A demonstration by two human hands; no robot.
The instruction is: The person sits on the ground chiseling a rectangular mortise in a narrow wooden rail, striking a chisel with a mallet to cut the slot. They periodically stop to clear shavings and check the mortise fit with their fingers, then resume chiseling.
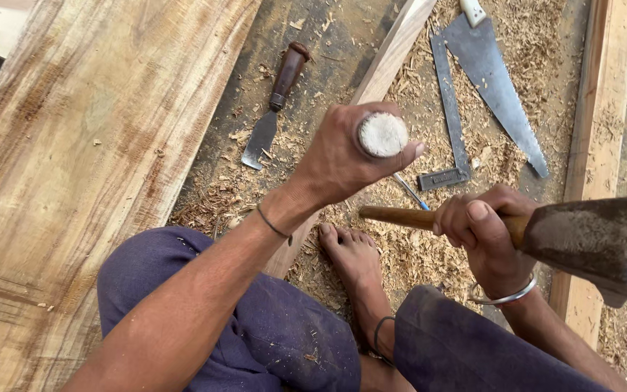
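**Chisel upright in your left fist, hammer gripped in your right**

Your left hand (342,156) is wrapped tight around the handle of an upright chisel with a pale, frayed wooden butt (382,135) — only that round, battered top shows above your fingers, the blade hidden beneath your fist. It stands over the narrow pale wooden batten (393,54) that runs diagonally under your hand across the sawdust-strewn floor (517,109).

Your right hand (484,236) is clenched on the brown wooden handle of a heavy hammer with a dark, worn steel head (596,243); the head sits to the right of your fist, close to the camera, and the handle end pokes out leftward towards the chisel, just beside it.

Your bare foot (353,254) rests in the shavings between your two hands, touching the batten's edge.

Lying apart from your hands: a second chisel with a dark brown handle and flat grey blade (273,109) beside the broad reddish-grained wooden plank (74,145) on the left, a metal try square (450,123) and a handsaw with a tapering grey blade (498,80) to the upper right, and a long pale board (604,109) along the right edge.
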